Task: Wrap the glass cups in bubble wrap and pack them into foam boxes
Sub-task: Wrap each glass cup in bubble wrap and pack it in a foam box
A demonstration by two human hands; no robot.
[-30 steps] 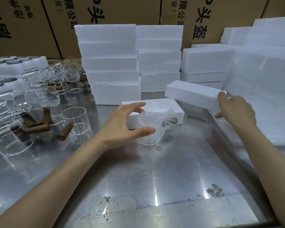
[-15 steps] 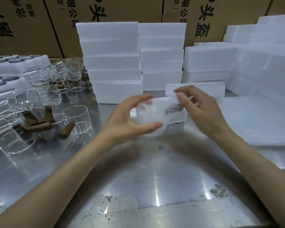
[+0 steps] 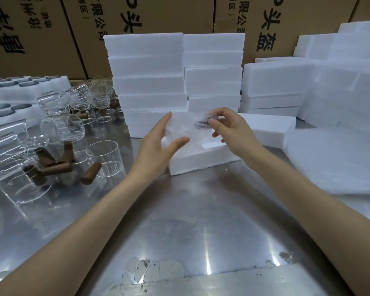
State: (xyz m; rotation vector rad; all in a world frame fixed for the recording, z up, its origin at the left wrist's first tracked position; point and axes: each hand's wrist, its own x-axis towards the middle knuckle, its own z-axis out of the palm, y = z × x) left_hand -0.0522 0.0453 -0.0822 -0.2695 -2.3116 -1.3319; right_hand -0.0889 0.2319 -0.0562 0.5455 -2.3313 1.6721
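Steel table: glass cups left, foam boxes stacked behind, foam sheets right.

Both forearms are bare from elbow to wrist. Left hand and right hand: no gloves, rings, watch or bands visible.

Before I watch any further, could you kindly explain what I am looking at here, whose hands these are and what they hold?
There is no machine: a person wears a camera on the head, so the one view looks forward and down at their own bare arms. The left hand and right hand together hold a glass cup wrapped in bubble wrap above an open foam box on the metal table. To the left lie unwrapped glass cups with brown handles. Behind stand stacked foam boxes, with sheets of white wrap on the right and cardboard cartons at the back.
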